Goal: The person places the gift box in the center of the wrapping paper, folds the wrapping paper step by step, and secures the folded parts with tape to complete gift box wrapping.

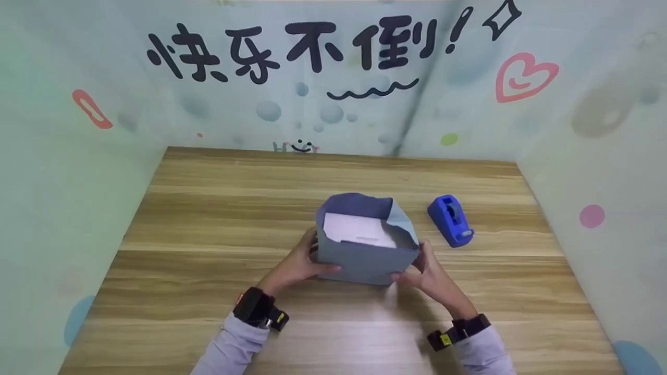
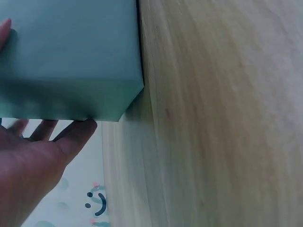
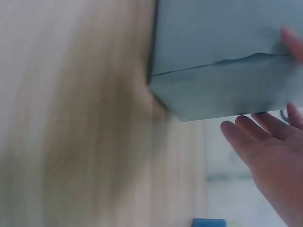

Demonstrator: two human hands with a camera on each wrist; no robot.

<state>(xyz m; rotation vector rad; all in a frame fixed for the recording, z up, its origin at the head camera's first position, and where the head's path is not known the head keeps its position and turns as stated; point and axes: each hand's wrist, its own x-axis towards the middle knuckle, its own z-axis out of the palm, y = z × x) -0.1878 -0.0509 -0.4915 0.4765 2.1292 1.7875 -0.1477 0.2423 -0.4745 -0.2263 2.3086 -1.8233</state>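
A box wrapped in blue-grey paper (image 1: 359, 264) stands near the middle of the table, tilted slightly in the head view. Its paper rises past the top as loose, uneven flaps (image 1: 359, 204), and a white box top (image 1: 357, 229) shows inside. My left hand (image 1: 304, 262) grips the left side, thumb on the front face and fingers along the side. On the opposite side my right hand (image 1: 428, 274) holds it the same way. The right wrist view shows a wavy paper seam (image 3: 236, 60) along one edge. The left side (image 2: 71, 97) looks smooth.
A blue tape dispenser (image 1: 451, 221) stands on the wooden table (image 1: 219, 208) to the right of the box. Printed cloth walls (image 1: 323, 117) close off the back and both sides. Each wrist carries a black strapped camera (image 1: 255, 306).
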